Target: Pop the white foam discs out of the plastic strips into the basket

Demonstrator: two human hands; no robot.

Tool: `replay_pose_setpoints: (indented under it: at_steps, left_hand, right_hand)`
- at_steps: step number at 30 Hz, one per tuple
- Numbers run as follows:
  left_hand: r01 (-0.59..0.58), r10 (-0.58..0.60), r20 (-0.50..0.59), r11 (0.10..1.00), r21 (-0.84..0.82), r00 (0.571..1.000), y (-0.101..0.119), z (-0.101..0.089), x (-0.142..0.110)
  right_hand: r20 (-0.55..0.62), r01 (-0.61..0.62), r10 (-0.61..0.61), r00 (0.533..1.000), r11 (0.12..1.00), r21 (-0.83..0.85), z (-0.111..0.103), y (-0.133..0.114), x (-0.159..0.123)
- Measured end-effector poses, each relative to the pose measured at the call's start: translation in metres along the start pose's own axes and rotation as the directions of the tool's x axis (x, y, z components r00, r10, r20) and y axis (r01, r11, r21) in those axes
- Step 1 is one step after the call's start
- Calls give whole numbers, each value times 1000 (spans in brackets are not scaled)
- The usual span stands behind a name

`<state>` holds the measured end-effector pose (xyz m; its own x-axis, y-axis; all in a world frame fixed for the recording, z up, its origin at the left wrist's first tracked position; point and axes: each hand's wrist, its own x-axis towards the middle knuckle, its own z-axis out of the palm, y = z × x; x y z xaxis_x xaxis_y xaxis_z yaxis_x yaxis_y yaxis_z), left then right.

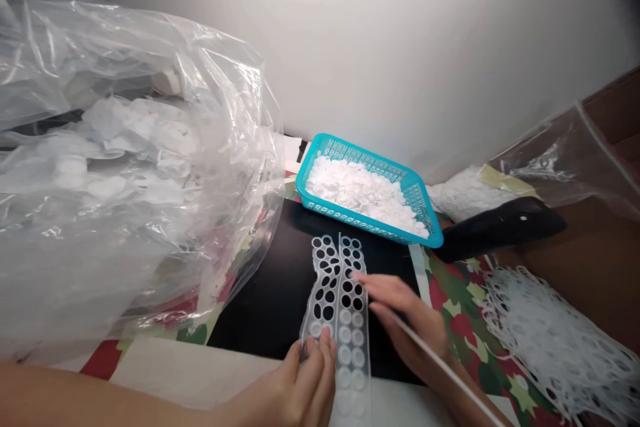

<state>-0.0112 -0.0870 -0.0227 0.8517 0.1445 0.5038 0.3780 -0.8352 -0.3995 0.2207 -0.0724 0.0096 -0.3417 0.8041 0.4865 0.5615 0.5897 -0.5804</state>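
A translucent plastic sheet (369, 347) lies on a black board, divided lengthwise by a raised line. Its far part has open holes, several stretched out of round; round white discs (345, 335) fill the nearer ones. My left hand (310, 373) presses down on the left half of the sheet, thumb and fingers close together over the discs there. At the sheet's right edge is my right hand (410, 313), index finger stretched to the row of holes and thumb apart from it. Whether a small disc is under that fingertip I cannot tell.
A turquoise basket (435, 233) of small white pieces stands behind the black board (260, 300). A large clear bag (240, 100) of white plastic pieces fills the left. Punched-out strips (555, 347) pile up at right, near a black object (500, 230). A white cord (440, 360) crosses my right wrist.
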Motion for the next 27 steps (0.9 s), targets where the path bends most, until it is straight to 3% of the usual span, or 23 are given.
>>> replay_pose_setpoints:
  at_steps: [1, 4, 6, 10, 13, 16, 19, 21, 22, 24, 27]
  left_hand:
    - [5, -5, 29, 1000, -3, 1000, 0, -1, 0]
    - [8, -4, 116, 1000, -28, 993, 0, -3, 0]
    - [10, -10, 61, 1000, -1, 998, 1, -1, 0]
    - [22, -20, -47, 999, 33, 999, 3, 7, -1]
    - [13, -14, 2, 1000, 11, 1000, 4, 4, -1]
    - [6, 0, 119, 999, -48, 993, 0, -4, 1]
    - [43, -24, 142, 991, -130, 990, -5, -10, 6]
    - [69, -47, 118, 979, -191, 992, -10, -11, 9]
    - [75, -53, 105, 972, -223, 993, -12, -11, 11]
    - [51, -31, 73, 957, -287, 997, -16, -10, 13]
    - [-44, 52, 13, 936, -348, 999, -18, -8, 12]
  right_hand:
    - [-148, -51, 39, 988, 996, -79, -4, 3, 2]
    - [-510, -218, 53, 858, 938, -270, -16, 23, 9]
    - [-535, -291, 94, 839, 910, -295, -22, 41, 13]
    - [-508, -343, 146, 849, 883, -319, -27, 63, 16]
    - [-508, -333, 141, 850, 890, -310, -26, 59, 13]
    - [-486, -251, 79, 871, 920, -300, -25, 44, 10]
    - [-346, -110, 26, 938, 968, -225, -25, 23, 5]
    - [-54, -27, 24, 998, 998, -62, -24, 9, 4]
    - [95, 0, -1, 995, 1000, 11, -23, 3, 3]
    - [259, 29, -52, 964, 995, 94, -20, -6, 4]
    - [319, 94, -115, 941, 992, 82, -17, -13, 6]
